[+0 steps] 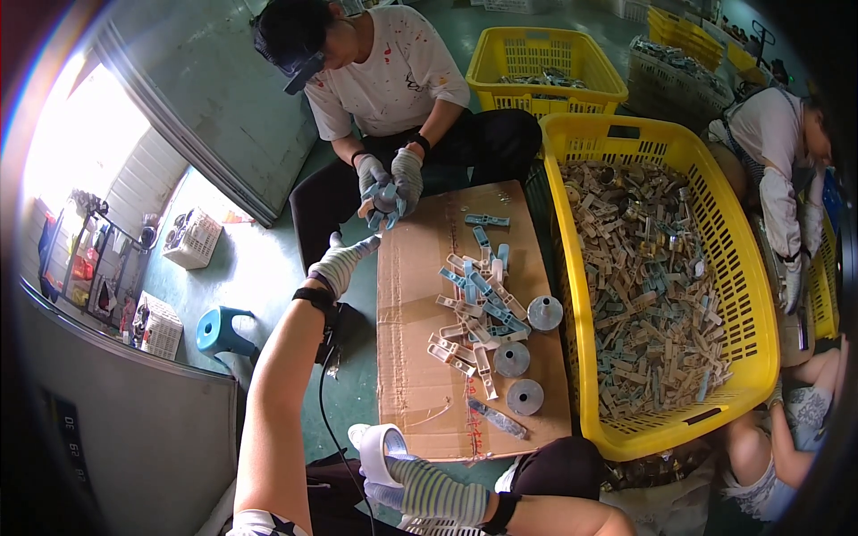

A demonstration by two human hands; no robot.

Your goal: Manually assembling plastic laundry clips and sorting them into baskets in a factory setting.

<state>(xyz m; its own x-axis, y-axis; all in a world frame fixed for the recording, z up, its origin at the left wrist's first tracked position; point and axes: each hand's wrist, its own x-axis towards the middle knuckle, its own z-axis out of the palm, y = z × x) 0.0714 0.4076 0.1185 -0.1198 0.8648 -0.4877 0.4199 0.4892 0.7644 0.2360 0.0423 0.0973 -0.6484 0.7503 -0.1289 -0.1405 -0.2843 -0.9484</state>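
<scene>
My left hand (344,263), in a striped glove, reaches out past the left edge of a cardboard sheet (407,330). Its thumb points up, its fingers are stretched forward, and nothing shows in it. Just beyond are a co-worker's gloved hands, gripping light blue plastic pieces (386,204). At the near edge of the cardboard, my right hand (438,491), also gloved, is closed on a white tape roll (382,444). Beige and light blue plastic clips (483,290) lie heaped on the cardboard. Beside them are three round grey metal pieces (512,359) and a dark elongated object (498,418).
A large yellow crate (581,357) full of similar clips stands to the right, another yellow crate (545,40) behind it. The co-worker (384,80) sits across from me; further people are at the right. A blue stool (223,330) and white baskets (192,239) stand left.
</scene>
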